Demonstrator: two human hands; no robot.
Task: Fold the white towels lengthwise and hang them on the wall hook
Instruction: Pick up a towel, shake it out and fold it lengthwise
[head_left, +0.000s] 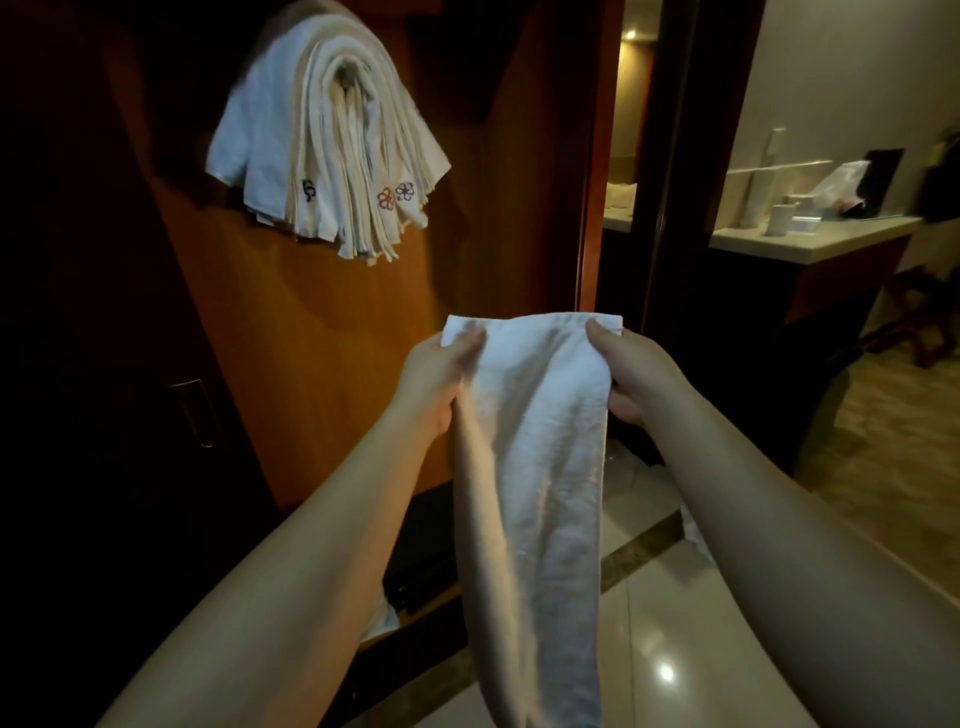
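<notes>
The left hand (436, 379) and right hand (631, 376) each pinch a top corner of the white towel (535, 467), which hangs long-axis down between them. The hung towels (332, 145) lie above and left of it, nearer the left hand.

Open air lies between the raised hands and the orange-brown wooden wall panel (322, 322). Up left, a thick bundle of folded white towels with small embroidered flowers (332, 135) crowds the hanging spot. To the right, a dark wooden door frame (597, 156) bounds the passage.
</notes>
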